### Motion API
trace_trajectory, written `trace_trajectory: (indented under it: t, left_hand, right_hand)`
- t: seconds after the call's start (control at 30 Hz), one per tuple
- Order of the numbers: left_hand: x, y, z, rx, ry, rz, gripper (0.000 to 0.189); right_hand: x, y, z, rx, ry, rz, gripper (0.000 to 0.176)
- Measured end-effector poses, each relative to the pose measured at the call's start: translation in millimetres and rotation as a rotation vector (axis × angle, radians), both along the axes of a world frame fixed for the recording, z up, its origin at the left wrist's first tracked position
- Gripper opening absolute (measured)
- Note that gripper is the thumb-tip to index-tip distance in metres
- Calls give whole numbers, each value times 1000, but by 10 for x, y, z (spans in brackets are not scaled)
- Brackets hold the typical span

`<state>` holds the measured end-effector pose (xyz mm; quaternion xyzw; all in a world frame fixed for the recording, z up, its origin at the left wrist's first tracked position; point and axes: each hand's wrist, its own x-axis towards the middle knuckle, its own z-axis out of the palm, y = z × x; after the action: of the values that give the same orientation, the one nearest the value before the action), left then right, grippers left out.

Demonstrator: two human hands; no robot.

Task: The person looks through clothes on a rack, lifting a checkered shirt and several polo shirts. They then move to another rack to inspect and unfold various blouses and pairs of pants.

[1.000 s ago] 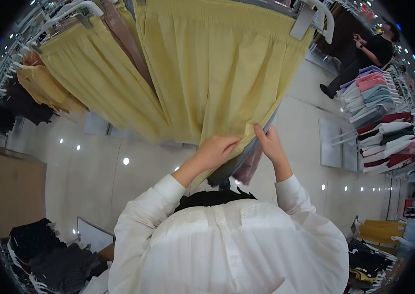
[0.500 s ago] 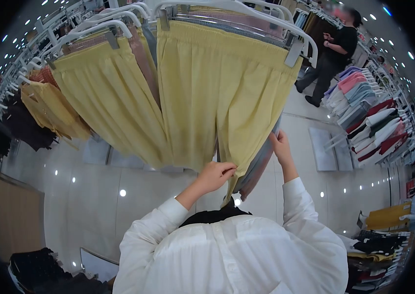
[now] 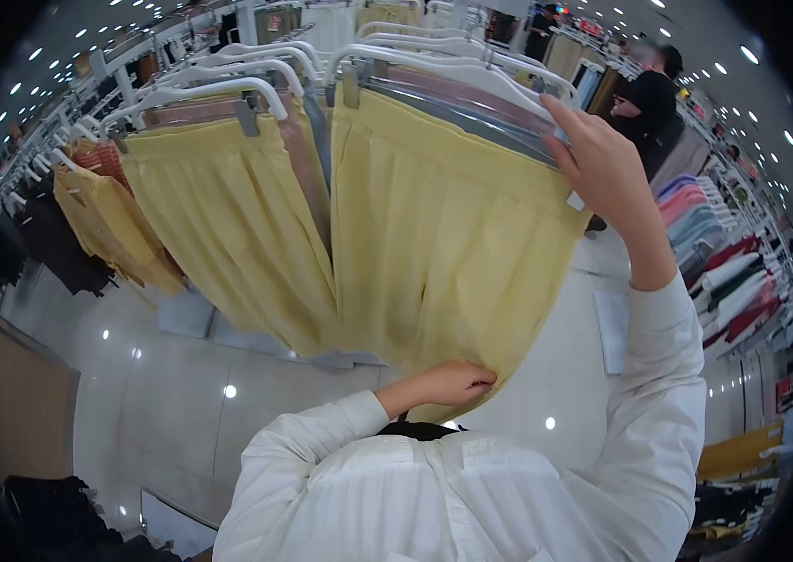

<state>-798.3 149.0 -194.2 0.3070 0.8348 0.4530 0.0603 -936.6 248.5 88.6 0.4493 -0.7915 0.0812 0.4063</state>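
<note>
Yellow trousers (image 3: 452, 225) with a gathered waistband hang by clips from a white hanger (image 3: 457, 70) in front of me. Low on one trouser leg, my left hand (image 3: 448, 382) is closed, pinching the fabric. My right hand (image 3: 602, 164) is up at the hanger's right end, its fingers curled around that end and the clip there, which they mostly hide. A second yellow pair (image 3: 228, 206) hangs just to the left on its own hanger. Pink and grey garments show behind both pairs.
To the left, an orange-yellow top (image 3: 115, 220) and dark clothes (image 3: 50, 234) hang on the rail. Another person in black (image 3: 649, 103) stands at the back right. A rack of coloured tops (image 3: 724, 253) lines the right side, above a shiny tiled floor (image 3: 171, 412).
My right hand has risen from beside the trouser leg to the hanger's right end. My left hand still pinches the leg, now lower and further right in view. The camera view has shifted slightly.
</note>
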Motion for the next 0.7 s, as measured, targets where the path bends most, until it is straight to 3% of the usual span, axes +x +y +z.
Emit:
trace_trajectory:
  t: [0.07, 0.23, 0.3, 0.37, 0.47, 0.57, 0.63, 0.7]
  left_hand:
    - [-103, -112, 19, -51, -26, 24, 15]
    - [-424, -394, -17, -7, 70, 79, 17]
    - [-482, -577, 146, 95, 289, 358, 19]
    - [-532, -816, 398, 164, 298, 498, 21]
    - [-555, -1164, 629, 97, 459, 705, 23]
    - [-590, -1399, 912, 90, 620, 811, 24]
    - [-635, -1483, 1110, 102, 678, 853, 25]
    - [-707, -1533, 1289, 22, 925, 922, 25]
  right_hand:
    - [-130, -167, 35, 180, 141, -168, 21]
    - [-323, -250, 86, 91, 134, 59, 24]
    - [-489, -163, 158, 50, 137, 105, 26]
    - [-706, 17, 275, -66, 171, 183, 29]
    - [-822, 328, 453, -121, 2, 231, 32]
    - [-1064, 900, 247, -36, 33, 253, 32]
    - [-1122, 1339, -21, -22, 45, 191, 29]
    - [-1117, 1819, -231, -42, -15, 36, 28]
